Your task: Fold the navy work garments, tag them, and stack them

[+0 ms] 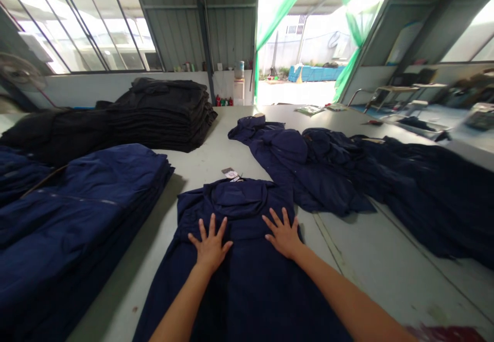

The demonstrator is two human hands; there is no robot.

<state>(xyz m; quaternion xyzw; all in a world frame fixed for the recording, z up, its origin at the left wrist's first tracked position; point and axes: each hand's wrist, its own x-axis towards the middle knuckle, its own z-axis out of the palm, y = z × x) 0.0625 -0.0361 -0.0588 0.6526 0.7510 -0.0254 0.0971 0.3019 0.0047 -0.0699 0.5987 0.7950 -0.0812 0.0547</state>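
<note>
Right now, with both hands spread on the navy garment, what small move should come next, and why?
Probably a light outward smoothing stroke: the left hand and right hand rest on the navy garment with fingers spread, grasping nothing, and creases show in its upper part, just below the tag.

No text seems readable (tag (230,174) too small).

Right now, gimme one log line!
left hand: spread on navy cloth garment | right hand: spread on same garment | grey-white paper tag: at far end
</note>
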